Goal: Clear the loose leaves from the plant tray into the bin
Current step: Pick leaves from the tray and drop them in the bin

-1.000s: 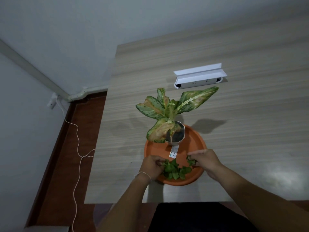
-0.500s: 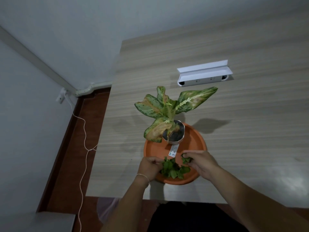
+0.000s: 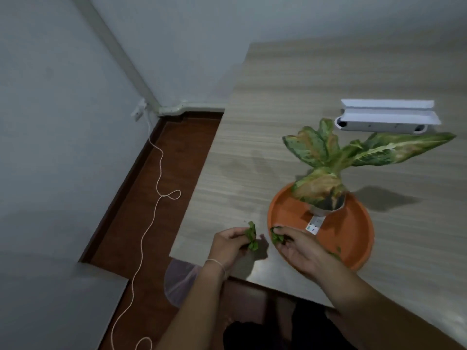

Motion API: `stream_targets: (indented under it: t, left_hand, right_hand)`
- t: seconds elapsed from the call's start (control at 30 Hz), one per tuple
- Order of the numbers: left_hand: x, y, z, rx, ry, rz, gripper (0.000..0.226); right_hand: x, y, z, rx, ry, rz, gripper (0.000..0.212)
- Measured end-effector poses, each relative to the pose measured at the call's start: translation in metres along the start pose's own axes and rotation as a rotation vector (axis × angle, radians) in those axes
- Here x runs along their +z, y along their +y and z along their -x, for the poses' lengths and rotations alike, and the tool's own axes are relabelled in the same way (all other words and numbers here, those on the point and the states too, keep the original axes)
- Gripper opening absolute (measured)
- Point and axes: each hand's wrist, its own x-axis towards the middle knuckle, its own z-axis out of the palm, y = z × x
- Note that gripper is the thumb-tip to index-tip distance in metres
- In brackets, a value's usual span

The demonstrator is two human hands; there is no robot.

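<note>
A round orange plant tray (image 3: 353, 238) sits near the table's front edge, with a small potted plant (image 3: 326, 170) standing in it. My left hand (image 3: 228, 246) is off the tray's left side, over the table, closed on a bunch of green leaves (image 3: 251, 234). Over the tray's left rim, my right hand (image 3: 298, 247) grips more leaves (image 3: 276, 236). A few leaf bits (image 3: 337, 251) lie in the tray by my right wrist. A pinkish bin liner (image 3: 178, 281) shows on the floor under the table's front left corner.
A white folded holder (image 3: 386, 116) lies on the wooden table (image 3: 265, 137) behind the plant. A white cord (image 3: 158, 188) runs from a wall socket across the brown floor on the left. A grey surface (image 3: 50, 299) fills the lower left.
Both hands have lifted the leaf pile out of the tray and moved left. The view has swung left, revealing the floor and the bin liner.
</note>
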Motion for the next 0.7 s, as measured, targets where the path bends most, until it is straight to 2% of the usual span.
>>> stream_targets:
  t: [0.2, 0.43, 0.57, 0.6, 0.7]
  left_hand:
    - [-0.122, 0.011, 0.02, 0.067, 0.124, 0.132, 0.013]
    - [-0.295, -0.002, 0.027, 0.069, 0.332, 0.181, 0.015]
    - [-0.363, -0.046, -0.005, -0.007, 0.434, 0.249, 0.014]
    - [-0.376, -0.063, -0.018, -0.03, 0.45, 0.263, 0.015]
    - [-0.397, -0.115, -0.061, -0.091, 0.454, 0.274, 0.03]
  right_hand:
    - [0.106, 0.082, -0.02, 0.088, -0.091, 0.065, 0.021]
    - [0.206, 0.221, -0.064, 0.208, -0.133, 0.23, 0.022]
    - [0.215, 0.305, -0.107, 0.279, -0.105, 0.444, 0.018]
    - [0.21, 0.322, -0.122, 0.295, -0.089, 0.511, 0.023]
    - [0.183, 0.36, -0.174, 0.303, 0.039, 0.688, 0.025]
